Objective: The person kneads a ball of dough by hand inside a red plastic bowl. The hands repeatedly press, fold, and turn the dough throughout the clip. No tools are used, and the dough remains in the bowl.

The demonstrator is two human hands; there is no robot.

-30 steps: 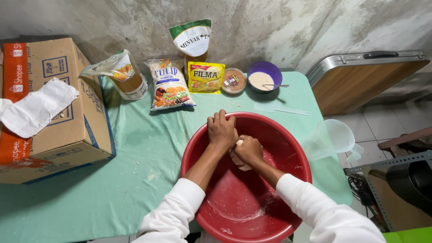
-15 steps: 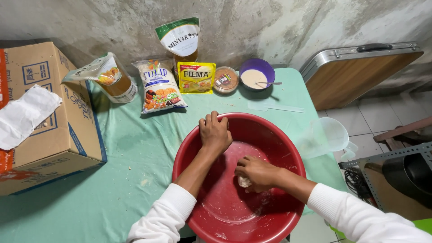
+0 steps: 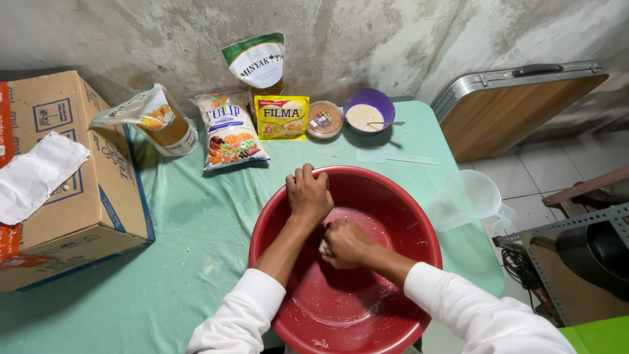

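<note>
A: What was seen first, taking the largest things?

B: A counter [image 3: 183,262] draped in a pale green cloth was seen, with a cardboard box [image 3: 72,190] stood on its left side and a white cloth [image 3: 36,174] laid over the box. A big red basin [image 3: 386,196] was placed on the near right part of the counter, just before the person.

A: And how were the hands found?

B: The left hand [image 3: 308,194] was laid inside the basin near its far rim, fingers curled together and pressed downward; nothing could be seen gripped in it. The right hand [image 3: 346,243] was closed into a fist around a small pale lump of dough [image 3: 324,247], held low in the middle of the basin, just beside the left wrist. Both arms were covered by white sleeves.

A: What was set behind the basin?

B: Along the wall a tall pouch of oil [image 3: 257,65], a flour bag [image 3: 229,131], a second oil pouch lying tilted [image 3: 154,118], a yellow sachet [image 3: 282,118], a purple bowl [image 3: 369,111] with a spoon in pale batter, and a small round tub [image 3: 325,120] were lined up. A clear plastic jug [image 3: 468,196] was left at the right edge of the counter.
</note>
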